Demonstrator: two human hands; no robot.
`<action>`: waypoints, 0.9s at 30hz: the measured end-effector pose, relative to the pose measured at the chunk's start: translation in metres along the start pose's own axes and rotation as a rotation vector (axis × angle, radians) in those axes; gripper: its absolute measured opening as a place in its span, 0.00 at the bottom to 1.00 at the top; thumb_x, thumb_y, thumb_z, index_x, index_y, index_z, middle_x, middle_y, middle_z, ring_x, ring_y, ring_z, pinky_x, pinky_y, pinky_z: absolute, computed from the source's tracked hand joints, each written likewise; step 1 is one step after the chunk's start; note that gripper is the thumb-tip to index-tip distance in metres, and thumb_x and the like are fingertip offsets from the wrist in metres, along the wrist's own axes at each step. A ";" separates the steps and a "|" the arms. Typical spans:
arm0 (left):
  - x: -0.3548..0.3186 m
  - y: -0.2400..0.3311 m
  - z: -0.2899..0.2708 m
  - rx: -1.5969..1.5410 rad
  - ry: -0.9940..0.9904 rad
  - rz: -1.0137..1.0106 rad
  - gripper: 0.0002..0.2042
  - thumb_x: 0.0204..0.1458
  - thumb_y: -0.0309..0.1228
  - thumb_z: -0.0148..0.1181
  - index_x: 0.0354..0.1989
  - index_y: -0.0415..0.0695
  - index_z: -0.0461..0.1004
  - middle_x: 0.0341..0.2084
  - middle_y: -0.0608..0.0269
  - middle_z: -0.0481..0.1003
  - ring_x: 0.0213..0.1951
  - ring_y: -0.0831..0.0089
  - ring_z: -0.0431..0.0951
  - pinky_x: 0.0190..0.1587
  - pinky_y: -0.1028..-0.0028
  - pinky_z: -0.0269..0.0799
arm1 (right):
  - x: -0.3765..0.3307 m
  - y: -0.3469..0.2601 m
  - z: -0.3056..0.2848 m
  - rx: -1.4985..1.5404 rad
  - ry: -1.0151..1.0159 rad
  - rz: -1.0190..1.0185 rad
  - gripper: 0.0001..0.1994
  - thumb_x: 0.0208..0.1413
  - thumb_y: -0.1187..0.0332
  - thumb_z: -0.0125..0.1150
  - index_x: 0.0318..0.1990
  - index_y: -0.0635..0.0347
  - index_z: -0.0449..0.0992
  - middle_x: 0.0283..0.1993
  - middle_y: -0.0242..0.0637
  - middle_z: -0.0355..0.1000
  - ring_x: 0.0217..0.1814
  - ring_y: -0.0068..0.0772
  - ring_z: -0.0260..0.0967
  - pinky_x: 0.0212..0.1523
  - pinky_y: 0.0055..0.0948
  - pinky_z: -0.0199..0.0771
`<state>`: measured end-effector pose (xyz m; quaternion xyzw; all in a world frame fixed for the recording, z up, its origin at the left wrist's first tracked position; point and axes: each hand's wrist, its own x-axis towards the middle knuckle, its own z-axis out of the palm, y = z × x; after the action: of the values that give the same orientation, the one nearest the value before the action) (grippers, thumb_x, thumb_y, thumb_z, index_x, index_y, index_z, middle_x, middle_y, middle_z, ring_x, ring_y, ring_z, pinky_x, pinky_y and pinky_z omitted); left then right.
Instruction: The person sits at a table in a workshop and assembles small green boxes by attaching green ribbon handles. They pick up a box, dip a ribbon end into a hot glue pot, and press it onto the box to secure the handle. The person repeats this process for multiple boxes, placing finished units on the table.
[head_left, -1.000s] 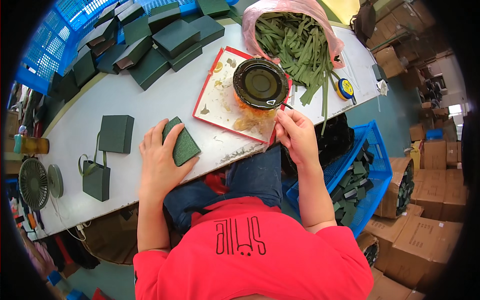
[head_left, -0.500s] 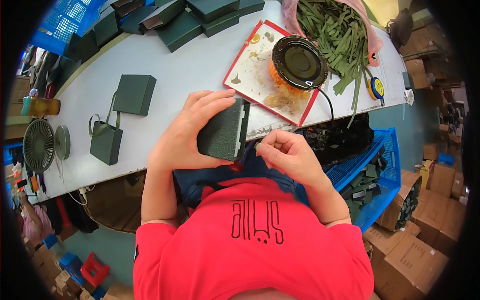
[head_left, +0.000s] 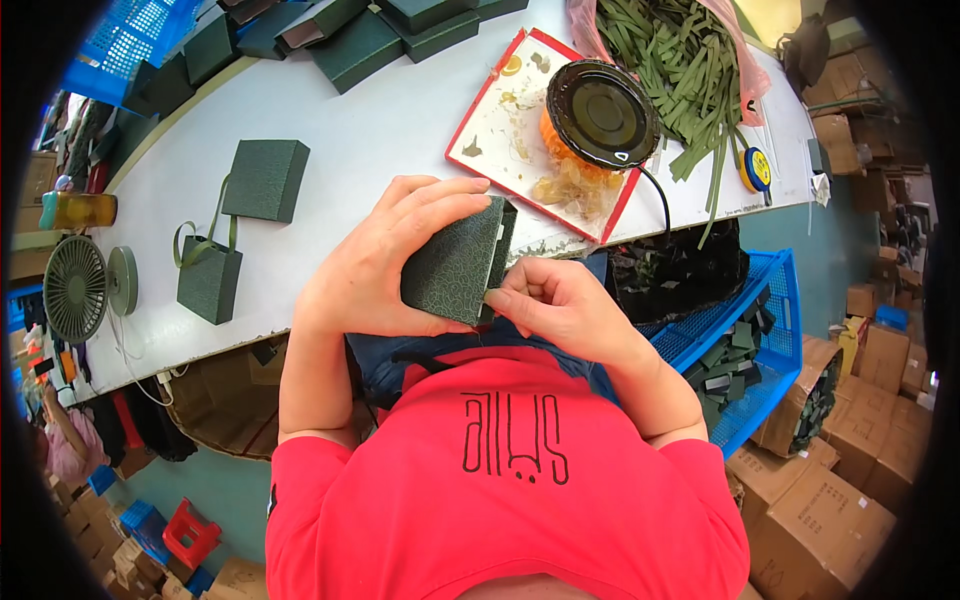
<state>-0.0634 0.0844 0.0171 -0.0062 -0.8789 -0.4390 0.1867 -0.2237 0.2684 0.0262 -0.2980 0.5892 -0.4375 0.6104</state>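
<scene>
My left hand (head_left: 372,262) is wrapped round a dark green textured box (head_left: 455,262), fingers over its far edge and thumb along its near edge. The box is tilted above the table's front edge, with its narrow right side turned toward my right hand (head_left: 553,305). There my right thumb and forefinger are pinched together against the near right edge of the box. Whether anything small sits between those fingertips is hidden. To the left on the table stand a green box with a ribbon handle (head_left: 209,285) and a plain green box (head_left: 265,180).
A round black-topped pot (head_left: 603,113) with a cord rests on a red-rimmed, glue-smeared white tray (head_left: 480,110). Beyond it lies a pink bag of green ribbon strips (head_left: 672,70). Several green boxes (head_left: 360,50) line the back. A fan (head_left: 76,288) stands left; a blue crate (head_left: 780,345) sits right, below the table.
My right hand has moved left and up to the box, its fingertips now at the edge. The box has turned slightly, its right side showing less.
</scene>
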 end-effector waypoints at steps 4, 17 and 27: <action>0.001 0.000 0.000 0.012 -0.021 0.028 0.45 0.26 0.32 0.80 0.61 0.43 0.68 0.61 0.52 0.69 0.58 0.50 0.67 0.60 0.57 0.66 | 0.006 0.009 -0.005 -0.017 -0.056 0.025 0.13 0.62 0.66 0.62 0.28 0.64 0.72 0.24 0.28 0.72 0.26 0.14 0.65 0.27 0.19 0.64; -0.001 0.001 0.006 0.163 -0.007 0.009 0.43 0.25 0.31 0.79 0.58 0.44 0.69 0.61 0.51 0.69 0.57 0.48 0.67 0.59 0.55 0.65 | 0.011 0.017 -0.006 0.047 0.013 -0.118 0.10 0.64 0.69 0.58 0.33 0.67 0.78 0.27 0.32 0.76 0.27 0.17 0.69 0.30 0.21 0.69; 0.001 -0.002 0.008 0.137 0.168 0.037 0.48 0.23 0.32 0.81 0.62 0.44 0.65 0.62 0.48 0.68 0.60 0.47 0.66 0.62 0.54 0.63 | -0.011 0.028 0.003 0.108 -0.142 0.128 0.14 0.69 0.63 0.54 0.45 0.64 0.81 0.28 0.30 0.76 0.20 0.14 0.62 0.22 0.19 0.60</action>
<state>-0.0674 0.0891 0.0113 0.0272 -0.8879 -0.3732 0.2675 -0.2152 0.2899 0.0067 -0.2566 0.5380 -0.4063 0.6925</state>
